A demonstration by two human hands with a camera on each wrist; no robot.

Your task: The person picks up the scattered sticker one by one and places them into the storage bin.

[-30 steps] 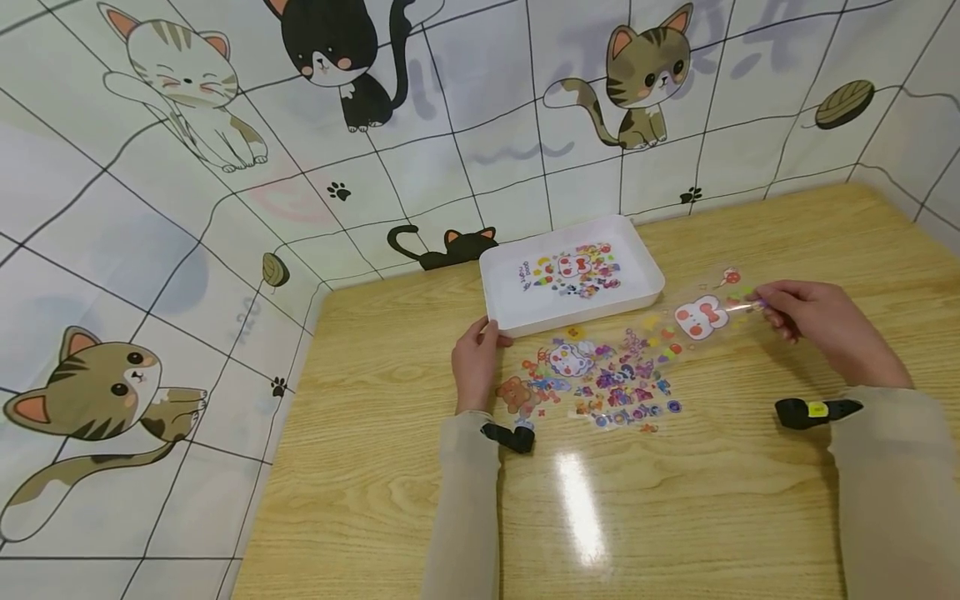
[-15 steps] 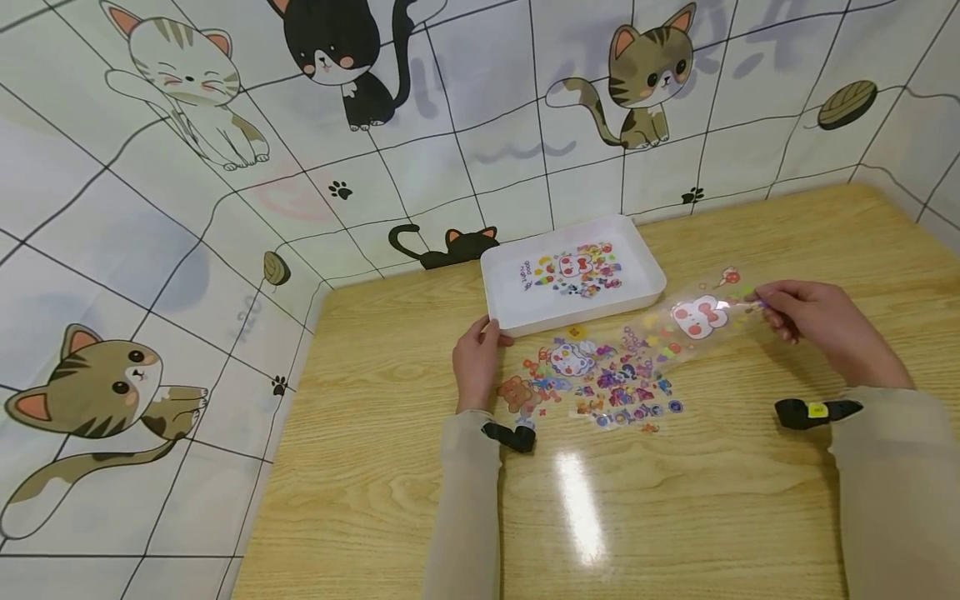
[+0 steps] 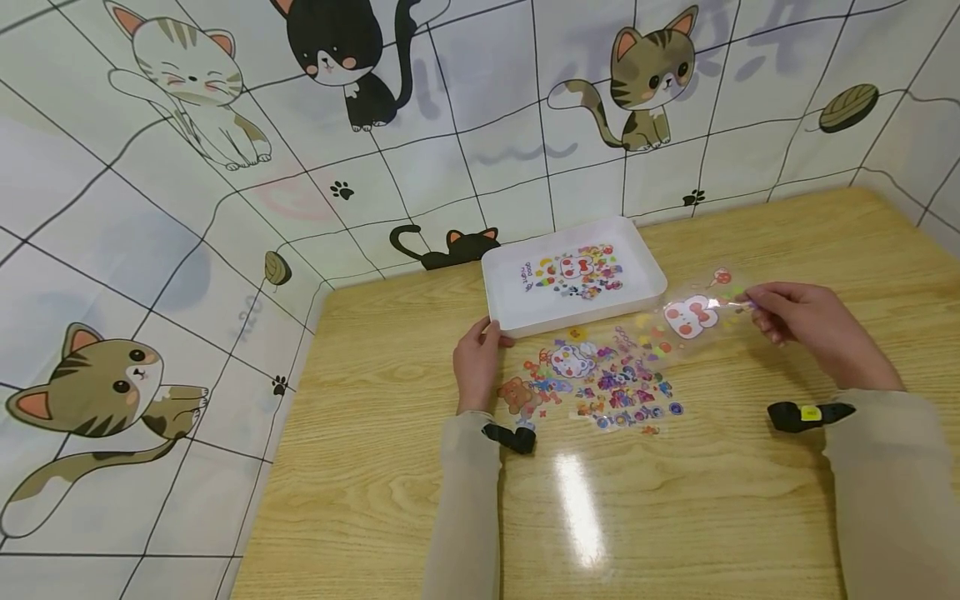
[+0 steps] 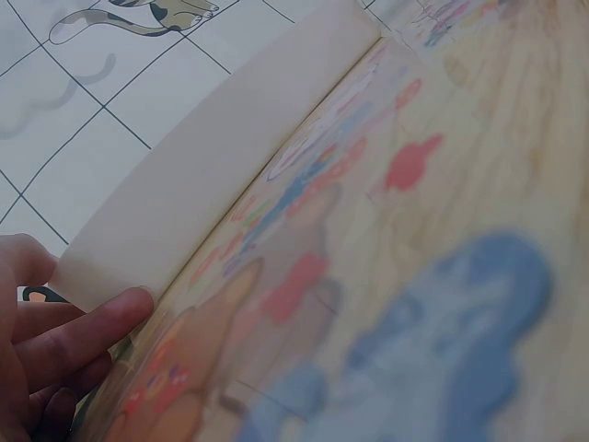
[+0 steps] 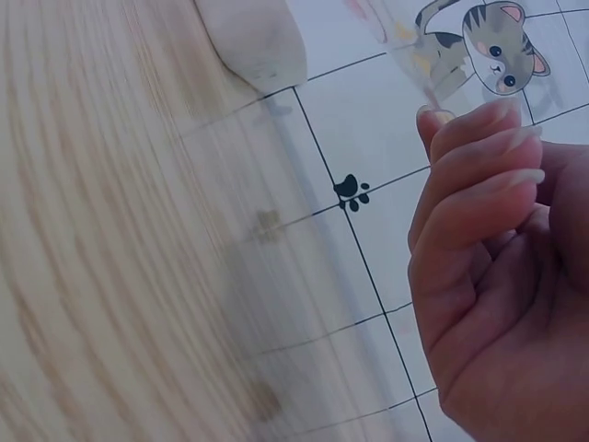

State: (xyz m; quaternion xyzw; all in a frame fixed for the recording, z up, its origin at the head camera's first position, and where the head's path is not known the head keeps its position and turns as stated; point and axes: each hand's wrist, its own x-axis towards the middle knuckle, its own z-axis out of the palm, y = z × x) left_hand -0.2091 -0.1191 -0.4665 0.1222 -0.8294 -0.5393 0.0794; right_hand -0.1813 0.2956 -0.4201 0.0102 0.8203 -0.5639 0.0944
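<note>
At the near left corner of a white tray (image 3: 577,319), my left hand (image 3: 477,367) grips the wall; the left wrist view shows fingers (image 4: 83,341) on both sides of it. My right hand (image 3: 806,325) pinches the right end of a clear sticker sheet (image 3: 690,317) with a white bunny face and red bow. That sheet is raised at the held end, and its left end overlaps other sticker sheets (image 3: 622,387) on the table. Among those, a brown bear (image 3: 517,392) lies nearest my left hand. In the right wrist view the curled fingers (image 5: 469,212) hide the pinch.
Inside the tray, stickers (image 3: 577,271) with a bunny face and "good night" lettering show. The tray stands near the back of the wooden table (image 3: 375,483), close to a wall (image 3: 495,100) with cat drawings. A glare strip (image 3: 577,508) crosses the table in front.
My right hand has shifted slightly left with the bunny sticker sheet, whose printed face moved left too. My left hand keeps its grip at the tray corner.
</note>
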